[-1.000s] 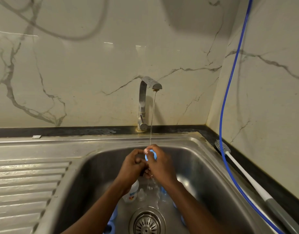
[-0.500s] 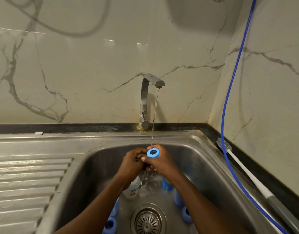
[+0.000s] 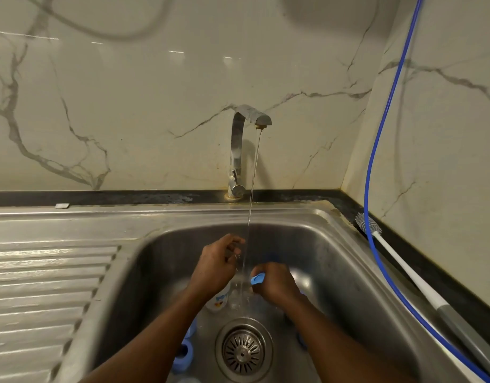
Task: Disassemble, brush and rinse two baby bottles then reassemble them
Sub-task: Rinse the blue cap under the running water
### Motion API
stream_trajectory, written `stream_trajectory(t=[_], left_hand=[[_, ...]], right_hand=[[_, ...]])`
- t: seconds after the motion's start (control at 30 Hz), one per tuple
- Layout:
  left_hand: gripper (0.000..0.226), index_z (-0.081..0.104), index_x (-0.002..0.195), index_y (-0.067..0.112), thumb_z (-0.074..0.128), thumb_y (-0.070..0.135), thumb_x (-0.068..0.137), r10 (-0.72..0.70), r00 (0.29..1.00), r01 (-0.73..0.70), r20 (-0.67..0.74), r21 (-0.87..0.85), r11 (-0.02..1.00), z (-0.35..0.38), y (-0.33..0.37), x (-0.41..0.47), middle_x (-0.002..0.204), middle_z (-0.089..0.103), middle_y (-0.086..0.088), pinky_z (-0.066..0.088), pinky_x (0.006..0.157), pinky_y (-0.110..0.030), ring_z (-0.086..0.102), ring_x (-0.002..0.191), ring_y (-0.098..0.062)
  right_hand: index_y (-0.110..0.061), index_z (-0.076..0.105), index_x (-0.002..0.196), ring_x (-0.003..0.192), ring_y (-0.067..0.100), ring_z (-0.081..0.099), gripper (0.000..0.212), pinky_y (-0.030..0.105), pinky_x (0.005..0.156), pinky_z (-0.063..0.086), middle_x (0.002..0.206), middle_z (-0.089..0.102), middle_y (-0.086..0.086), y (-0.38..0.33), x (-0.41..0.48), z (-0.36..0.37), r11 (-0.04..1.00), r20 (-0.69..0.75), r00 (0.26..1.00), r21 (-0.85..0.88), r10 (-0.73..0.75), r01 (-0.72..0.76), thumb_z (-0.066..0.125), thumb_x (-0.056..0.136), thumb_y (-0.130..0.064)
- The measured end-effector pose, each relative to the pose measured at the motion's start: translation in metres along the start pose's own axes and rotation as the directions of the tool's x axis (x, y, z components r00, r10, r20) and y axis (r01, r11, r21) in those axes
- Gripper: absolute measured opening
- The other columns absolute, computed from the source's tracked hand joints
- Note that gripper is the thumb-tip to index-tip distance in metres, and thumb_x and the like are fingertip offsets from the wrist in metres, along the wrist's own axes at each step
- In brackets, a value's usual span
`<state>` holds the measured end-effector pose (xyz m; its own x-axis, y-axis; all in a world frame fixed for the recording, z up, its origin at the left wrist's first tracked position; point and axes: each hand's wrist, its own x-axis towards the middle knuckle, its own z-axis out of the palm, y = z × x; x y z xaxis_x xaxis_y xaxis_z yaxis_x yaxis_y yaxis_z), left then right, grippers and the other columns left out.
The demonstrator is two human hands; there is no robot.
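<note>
Evidently rinsing was in hand: a ring [image 3: 258, 278] was pinched in the right grip [image 3: 277, 284] beside the stream [image 3: 250, 203]. Whether the curled left grip [image 3: 214, 268] held anything could not be told; another part would be needed next.

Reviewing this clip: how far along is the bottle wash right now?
Done: disassembly, apparently; a bottle and loose blue parts lie in the sink. In hand: the right hand grips a blue ring beside the running stream; the left hand is curled near it, contents unclear. Left: reassembly; no parts look rejoined. The brush lies on the counter, so brushing status is unclear.
</note>
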<state>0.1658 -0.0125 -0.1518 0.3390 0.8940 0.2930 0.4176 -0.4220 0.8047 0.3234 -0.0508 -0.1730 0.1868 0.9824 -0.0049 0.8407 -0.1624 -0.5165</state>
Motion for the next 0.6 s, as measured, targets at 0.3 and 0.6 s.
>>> stream_trajectory(t=[0.3,0.6], left_hand=[[0.040,0.057,0.113,0.034,0.056,0.000,0.093,0.011,1.000,-0.011,-0.028,-0.004,1.000,-0.003,-0.005,0.001,0.101,0.062,0.013,0.050,0.075,-0.013,0.061,0.095,0.000],[0.037,0.057,0.117,0.034,0.056,0.005,0.095,0.014,1.000,-0.014,-0.010,0.014,1.000,-0.001,-0.008,0.003,0.104,0.061,0.013,0.054,0.084,-0.023,0.062,0.097,-0.004]], right_hand=[[-0.017,0.064,0.105,0.103,0.018,0.060,0.024,0.027,0.082,0.047,0.111,0.062,0.001,-0.004,-0.006,0.025,0.996,-0.005,0.998,-0.065,-0.068,0.067,0.061,0.084,-0.006],[-0.013,0.065,0.109,0.105,0.014,0.060,0.024,0.024,0.087,0.049,0.112,0.064,0.001,0.001,-0.008,0.029,0.992,0.020,0.996,-0.085,-0.089,0.091,0.064,0.087,-0.004]])
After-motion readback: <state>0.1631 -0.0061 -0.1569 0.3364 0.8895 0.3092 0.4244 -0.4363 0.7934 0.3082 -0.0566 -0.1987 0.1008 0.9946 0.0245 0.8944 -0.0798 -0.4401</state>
